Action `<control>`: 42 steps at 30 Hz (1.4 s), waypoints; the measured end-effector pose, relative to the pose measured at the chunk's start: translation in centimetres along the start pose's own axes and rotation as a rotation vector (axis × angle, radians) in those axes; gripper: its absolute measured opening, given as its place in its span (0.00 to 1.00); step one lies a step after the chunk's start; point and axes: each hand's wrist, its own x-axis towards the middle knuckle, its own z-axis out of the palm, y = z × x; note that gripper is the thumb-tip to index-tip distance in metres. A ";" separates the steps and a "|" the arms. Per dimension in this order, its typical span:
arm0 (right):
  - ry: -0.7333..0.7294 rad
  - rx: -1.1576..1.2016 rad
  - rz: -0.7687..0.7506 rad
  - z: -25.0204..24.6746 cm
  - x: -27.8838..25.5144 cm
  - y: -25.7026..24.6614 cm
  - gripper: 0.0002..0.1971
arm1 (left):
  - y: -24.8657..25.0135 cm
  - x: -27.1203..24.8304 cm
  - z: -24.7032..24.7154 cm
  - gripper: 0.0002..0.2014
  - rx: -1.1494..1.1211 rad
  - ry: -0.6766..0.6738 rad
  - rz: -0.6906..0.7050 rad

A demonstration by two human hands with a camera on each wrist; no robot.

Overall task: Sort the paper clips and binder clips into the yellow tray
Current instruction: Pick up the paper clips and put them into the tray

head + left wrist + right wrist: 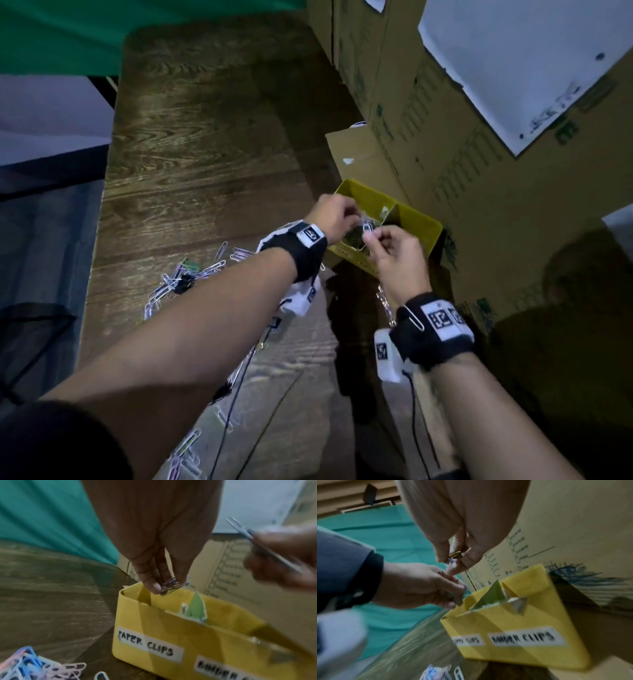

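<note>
The yellow tray stands against the cardboard boxes, its front labelled "PAPER CLIPS" and "BINDER CLIPS". A green paper divider splits it. My left hand pinches a small bunch of paper clips just above the paper-clip compartment. My right hand is beside it over the tray, pinching a silver paper clip. In the head view both hands meet over the tray, the left hand on the left. A loose pile of paper clips with a dark binder clip lies on the table to the left.
The wooden table stretches ahead and to the left. Tall cardboard boxes wall off the right side behind the tray. A green cloth lies at the far left. One paper clip clings to my right wrist band. Cables hang under my forearms.
</note>
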 end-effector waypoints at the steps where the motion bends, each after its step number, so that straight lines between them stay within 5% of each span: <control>1: 0.019 -0.008 0.019 0.1 1.7 -0.1 0.08 | -0.2 0.4 0.4 0.08 0.082 -0.053 0.032; 5: 0.000 -0.343 -0.057 0.8 6.3 -0.4 0.08 | -1.7 -0.6 1.5 0.14 0.257 -0.223 0.162; 9: -0.190 -0.663 -0.147 2.7 8.2 -0.3 0.11 | -3.9 -3.7 2.6 0.13 0.346 -0.267 0.265; 17: -0.461 -0.931 -0.043 4.4 5.7 0.3 0.10 | -4.9 -9.3 2.4 0.14 0.020 -0.198 0.383; 22: -0.342 -0.910 -0.068 4.0 3.0 -2.2 0.06 | -8.3 -15.3 -2.1 0.12 -0.078 0.044 0.255; 26: -0.224 -0.781 -0.241 6.1 -1.9 -4.2 0.08 | -14.3 -23.0 -5.5 0.07 0.085 -0.090 0.063; 28: -0.323 -0.670 -0.356 8.7 -5.3 -4.5 0.08 | -17.3 -27.3 -6.1 0.06 0.181 -0.154 -0.035; 33: -0.907 -0.739 -0.501 16.9 -14.8 -2.7 0.18 | -21.0 -35.4 -4.1 0.21 0.244 -0.132 -0.226; 36: -0.877 -0.748 -0.397 19.9 -17.9 -1.2 0.24 | -21.2 -36.9 -1.8 0.25 0.185 -0.086 -0.305; 42: -0.818 -0.657 -0.296 20.3 -17.4 -0.7 0.09 | -20.7 -35.6 -1.5 0.10 -0.015 0.069 -0.222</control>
